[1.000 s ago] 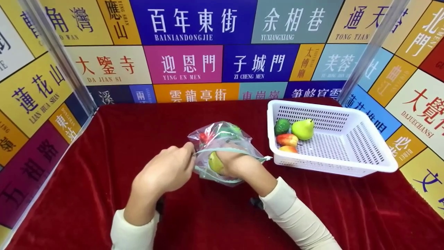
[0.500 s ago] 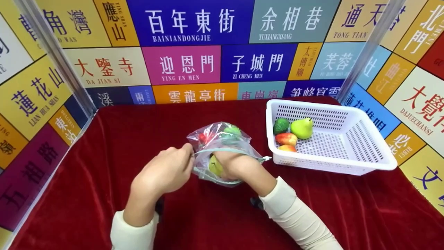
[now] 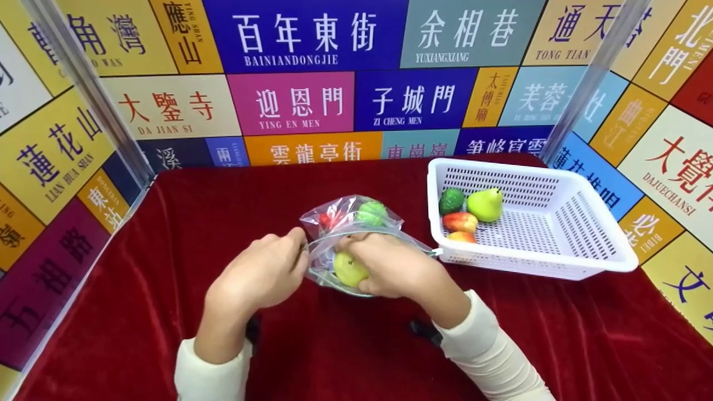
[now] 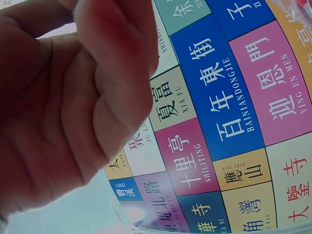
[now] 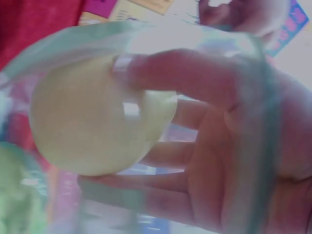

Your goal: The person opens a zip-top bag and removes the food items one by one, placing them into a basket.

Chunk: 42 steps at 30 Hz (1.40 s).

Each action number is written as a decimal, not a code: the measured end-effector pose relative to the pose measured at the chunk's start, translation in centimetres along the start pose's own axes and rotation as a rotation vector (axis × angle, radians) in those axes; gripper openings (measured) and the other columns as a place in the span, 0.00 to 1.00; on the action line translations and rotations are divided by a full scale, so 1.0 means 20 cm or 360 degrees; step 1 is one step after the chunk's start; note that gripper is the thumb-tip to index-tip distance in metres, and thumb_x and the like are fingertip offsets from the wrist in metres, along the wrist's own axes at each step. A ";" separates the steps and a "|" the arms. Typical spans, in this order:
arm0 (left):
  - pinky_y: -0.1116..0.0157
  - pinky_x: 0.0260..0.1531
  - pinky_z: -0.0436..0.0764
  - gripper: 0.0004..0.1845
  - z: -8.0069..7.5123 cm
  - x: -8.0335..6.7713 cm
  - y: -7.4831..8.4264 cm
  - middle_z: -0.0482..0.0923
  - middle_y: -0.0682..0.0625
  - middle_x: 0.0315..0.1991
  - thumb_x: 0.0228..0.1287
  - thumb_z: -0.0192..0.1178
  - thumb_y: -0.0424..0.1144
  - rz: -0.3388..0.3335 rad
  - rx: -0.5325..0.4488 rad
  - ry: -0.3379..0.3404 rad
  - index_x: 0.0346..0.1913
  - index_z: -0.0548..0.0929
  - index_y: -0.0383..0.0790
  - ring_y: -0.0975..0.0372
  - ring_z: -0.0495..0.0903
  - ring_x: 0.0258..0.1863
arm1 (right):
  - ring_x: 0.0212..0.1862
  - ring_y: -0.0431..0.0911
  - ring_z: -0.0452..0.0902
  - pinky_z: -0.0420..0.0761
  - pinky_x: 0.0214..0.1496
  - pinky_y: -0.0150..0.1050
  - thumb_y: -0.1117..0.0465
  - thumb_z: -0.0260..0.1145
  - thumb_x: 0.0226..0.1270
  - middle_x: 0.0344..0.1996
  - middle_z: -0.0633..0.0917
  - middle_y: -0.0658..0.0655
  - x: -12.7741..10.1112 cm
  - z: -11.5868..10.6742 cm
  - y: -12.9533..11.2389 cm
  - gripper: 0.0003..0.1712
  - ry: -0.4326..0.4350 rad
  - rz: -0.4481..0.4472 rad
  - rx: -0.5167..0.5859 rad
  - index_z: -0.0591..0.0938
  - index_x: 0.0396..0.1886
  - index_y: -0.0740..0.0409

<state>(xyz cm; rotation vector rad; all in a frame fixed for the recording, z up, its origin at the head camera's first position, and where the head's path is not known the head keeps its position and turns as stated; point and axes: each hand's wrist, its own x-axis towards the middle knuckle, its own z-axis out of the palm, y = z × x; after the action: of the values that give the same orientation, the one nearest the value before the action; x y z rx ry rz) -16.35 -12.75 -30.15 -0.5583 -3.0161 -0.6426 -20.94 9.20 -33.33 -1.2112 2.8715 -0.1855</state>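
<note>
A clear plastic bag (image 3: 340,223) with a pale green rim lies in the middle of the cloth, its mouth toward me. My left hand (image 3: 259,273) pinches the left edge of the rim; its fingers look curled in the left wrist view. At the bag's mouth my right hand (image 3: 395,267) holds a round yellow-green fruit (image 3: 350,270). The right wrist view shows the thumb over that fruit (image 5: 92,117) and the fingers behind it, seen through the plastic. Deeper in the bag are a red item (image 3: 330,218) and a green one (image 3: 372,213), kinds unclear.
A white perforated basket (image 3: 557,262) stands to the right, close to the bag. Inside it at the left are a green pear (image 3: 484,205), a dark green avocado-like fruit (image 3: 452,200) and red-yellow fruits (image 3: 460,221). Dark red cloth (image 3: 167,267) covers the table; sign-printed panels (image 3: 312,36) surround it.
My right hand has drawn back a little to the right, and more of its fingers show at the bag's mouth. The fruit has turned slightly. My left hand stays almost still.
</note>
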 end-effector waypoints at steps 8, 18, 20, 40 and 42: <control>0.65 0.22 0.74 0.06 0.00 0.00 0.00 0.72 0.49 0.21 0.72 0.54 0.39 -0.0031 -0.0058 -0.0034 0.41 0.76 0.39 0.60 0.72 0.18 | 0.40 0.44 0.75 0.78 0.42 0.39 0.50 0.78 0.53 0.47 0.79 0.49 -0.16 -0.13 -0.06 0.33 0.0148 -0.0007 0.0074 0.77 0.60 0.44; 0.65 0.21 0.73 0.06 0.00 0.00 0.00 0.71 0.48 0.21 0.70 0.54 0.39 -0.0034 -0.0067 -0.0019 0.39 0.76 0.39 0.60 0.71 0.18 | 0.31 0.39 0.73 0.77 0.34 0.34 0.46 0.76 0.49 0.42 0.75 0.47 -0.28 -0.21 -0.07 0.32 0.0424 -0.0146 0.0095 0.74 0.53 0.48; 0.65 0.22 0.73 0.06 0.00 0.00 0.01 0.71 0.48 0.21 0.71 0.54 0.39 -0.0051 -0.0072 -0.0028 0.39 0.76 0.39 0.60 0.72 0.19 | 0.31 0.39 0.74 0.78 0.35 0.34 0.45 0.76 0.50 0.41 0.77 0.47 -0.30 -0.24 -0.07 0.32 0.0479 -0.0168 0.0104 0.74 0.53 0.50; 0.65 0.24 0.75 0.07 -0.02 -0.01 0.00 0.72 0.49 0.22 0.71 0.54 0.39 -0.0078 -0.0066 -0.0061 0.40 0.78 0.39 0.60 0.72 0.20 | 0.44 0.50 0.74 0.78 0.44 0.46 0.53 0.78 0.51 0.44 0.80 0.56 -0.39 -0.57 0.27 0.34 0.0475 0.0189 -0.0130 0.75 0.57 0.55; 0.65 0.24 0.75 0.07 -0.01 0.00 0.00 0.72 0.49 0.22 0.71 0.54 0.39 -0.0077 -0.0060 -0.0062 0.40 0.78 0.39 0.60 0.72 0.20 | 0.46 0.52 0.75 0.78 0.45 0.48 0.54 0.78 0.51 0.48 0.80 0.58 -0.38 -0.60 0.35 0.38 0.0366 0.0286 -0.0151 0.75 0.63 0.52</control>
<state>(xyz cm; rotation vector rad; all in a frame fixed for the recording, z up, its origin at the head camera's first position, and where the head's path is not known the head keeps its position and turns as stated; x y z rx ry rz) -16.31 -12.85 -29.88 -0.5066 -3.0685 -0.7001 -21.32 20.66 -22.37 -0.9962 3.2022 -0.1984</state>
